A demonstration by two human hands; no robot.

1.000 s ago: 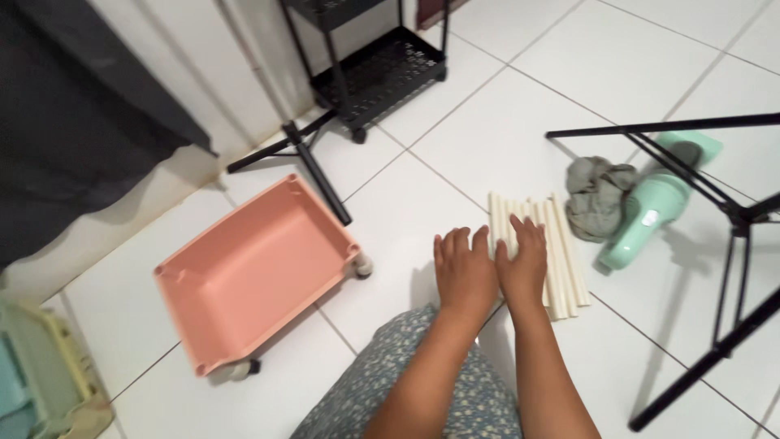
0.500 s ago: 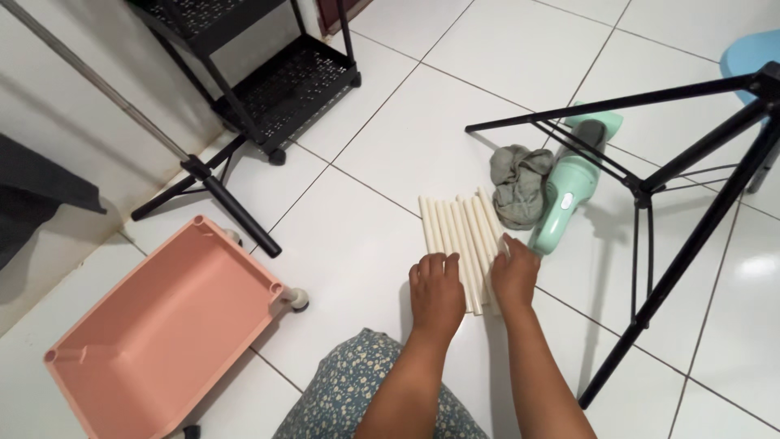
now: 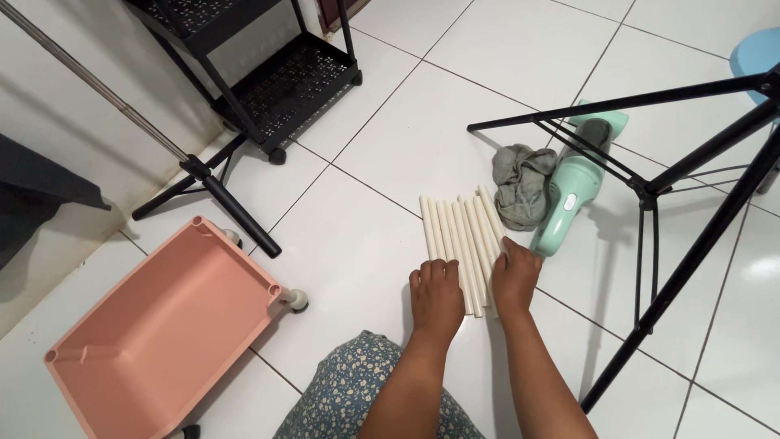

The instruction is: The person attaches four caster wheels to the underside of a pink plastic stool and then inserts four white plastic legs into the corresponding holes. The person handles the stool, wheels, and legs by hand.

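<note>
Several cream-white tubes (image 3: 459, 232) lie side by side on the white tiled floor. My left hand (image 3: 436, 294) rests palm down at the near left end of the row, fingers together on the tubes' ends. My right hand (image 3: 513, 278) presses on the near right side of the row. Neither hand lifts a tube. My knee in flowered cloth (image 3: 357, 390) shows below the arms.
A pink tray on castors (image 3: 162, 325) lies to the left. A grey rag (image 3: 522, 183) and a mint-green handheld appliance (image 3: 575, 183) lie right of the tubes. A black tripod (image 3: 666, 195) stands at right, a black wheeled rack (image 3: 268, 89) and stand legs at upper left.
The view has swung so the tubes sit more central and the pink tray lower left. Both hands have stayed on the near ends of the tubes.
</note>
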